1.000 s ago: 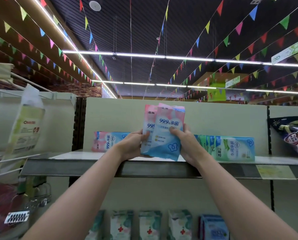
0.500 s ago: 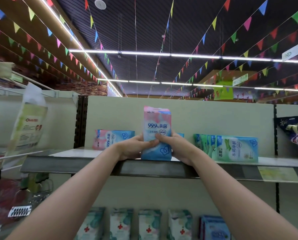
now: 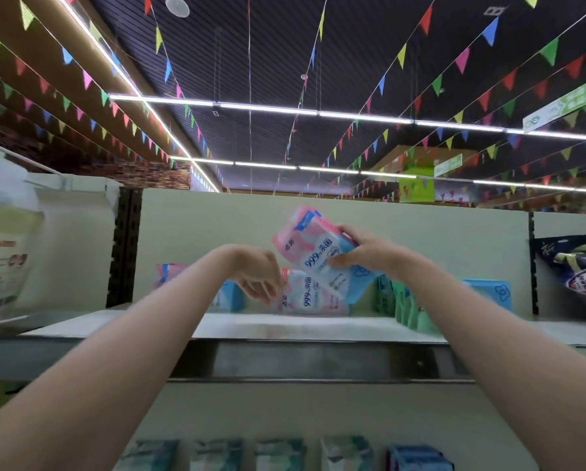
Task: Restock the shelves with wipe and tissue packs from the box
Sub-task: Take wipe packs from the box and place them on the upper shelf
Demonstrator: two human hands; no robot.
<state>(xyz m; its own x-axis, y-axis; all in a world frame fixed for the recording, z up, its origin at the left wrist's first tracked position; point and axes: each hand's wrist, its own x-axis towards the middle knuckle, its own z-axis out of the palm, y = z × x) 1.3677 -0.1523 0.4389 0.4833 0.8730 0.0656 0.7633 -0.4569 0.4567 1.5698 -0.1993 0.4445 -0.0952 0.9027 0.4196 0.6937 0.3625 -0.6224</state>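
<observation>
My right hand [image 3: 369, 253] grips a pink and blue wipe pack [image 3: 313, 253], tilted and lifted above the top shelf [image 3: 284, 328]. Under it a second pink and blue pack [image 3: 310, 297] lies on its side on the shelf. My left hand [image 3: 259, 275] hangs just left of that lying pack with its fingers loosely curled and nothing in them. More pink and blue packs [image 3: 169, 277] stand further left on the shelf, partly hidden by my left arm. Green and blue packs [image 3: 407, 304] stand to the right, behind my right arm.
A dark purple snack bag [image 3: 580, 270] sits in the bay to the right. A pale bag [image 3: 6, 246] hangs at the far left. The lower shelf holds a row of green and blue packs [image 3: 278, 453]. A dark upright post [image 3: 123, 246] divides the bays.
The two packs held together by both hands have separated. One now lies on the shelf, my left hand has let go, and my right hand has raised and tilted the other pack.
</observation>
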